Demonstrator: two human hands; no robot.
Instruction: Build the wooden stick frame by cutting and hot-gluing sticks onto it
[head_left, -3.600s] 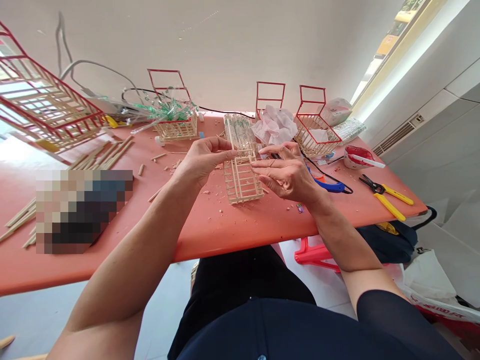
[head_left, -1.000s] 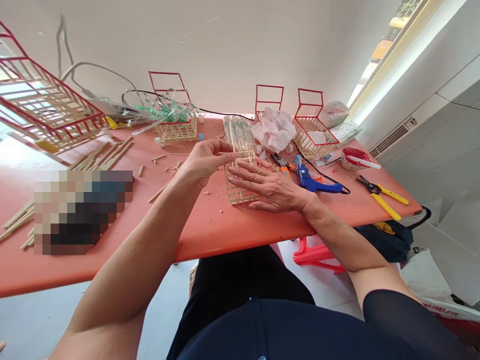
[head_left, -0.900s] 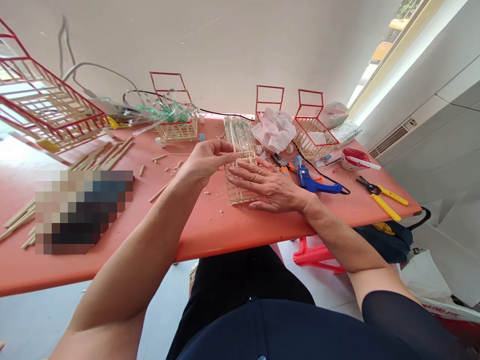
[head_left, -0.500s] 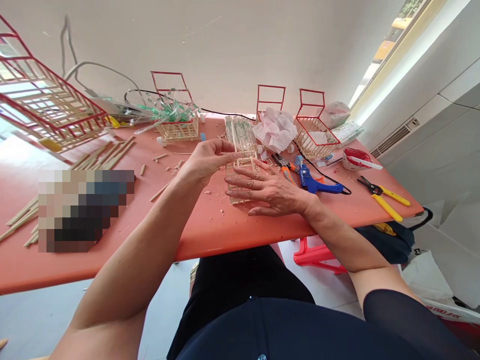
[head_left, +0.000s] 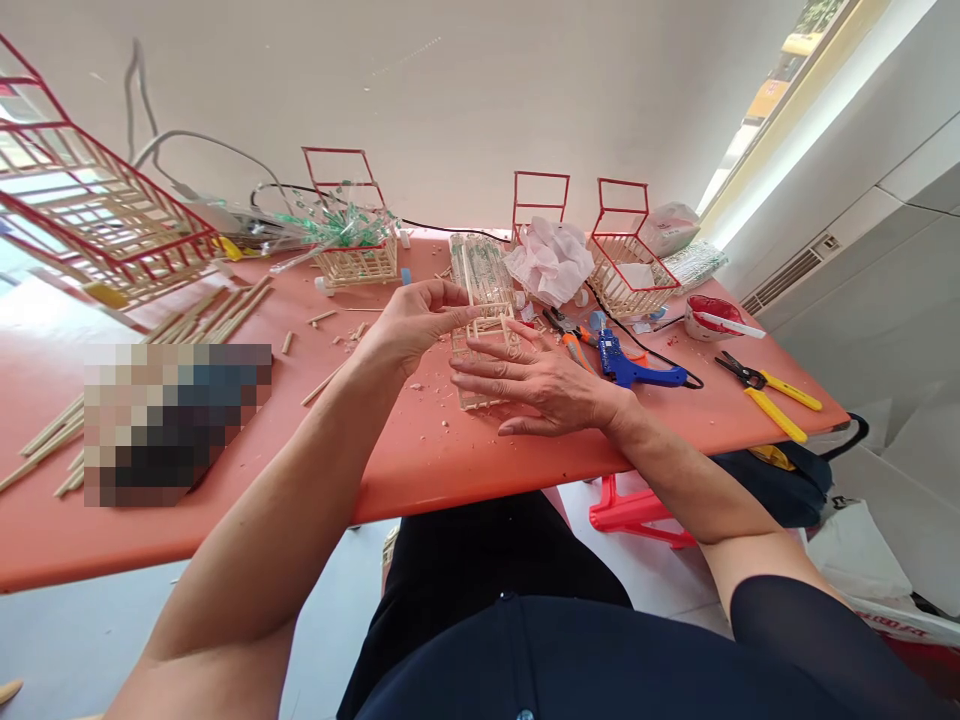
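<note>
- Wooden stick frame (head_left: 491, 322) lies on the orange-red table (head_left: 420, 465) in front of the person, near its front edge and partly hidden by fingers.
- Left hand (head_left: 412, 322): thumb and fingers brought together in a grip that pinches the frame at its far left corner.
- Right hand (head_left: 546, 388): fingers spread and laid across the frame from the right, palm down; this grip is not closed around anything.
- Just beyond the frame is a clear-wrapped bundle (head_left: 481, 265), with crumpled white plastic (head_left: 551, 260) to its right.
- Right of the right hand are orange-handled pliers (head_left: 574, 345) and a blue glue gun (head_left: 645, 373); farther right, yellow-handled pliers (head_left: 780, 408) lie near a bowl (head_left: 705, 326) stained red inside.
- Along the back stand a red-trimmed basket (head_left: 637, 299) and another basket (head_left: 360, 268) holding green and clear wrapped pieces.
- Loose sticks (head_left: 225, 312) lie to the left, near a larger red-edged basket (head_left: 112, 222).
</note>
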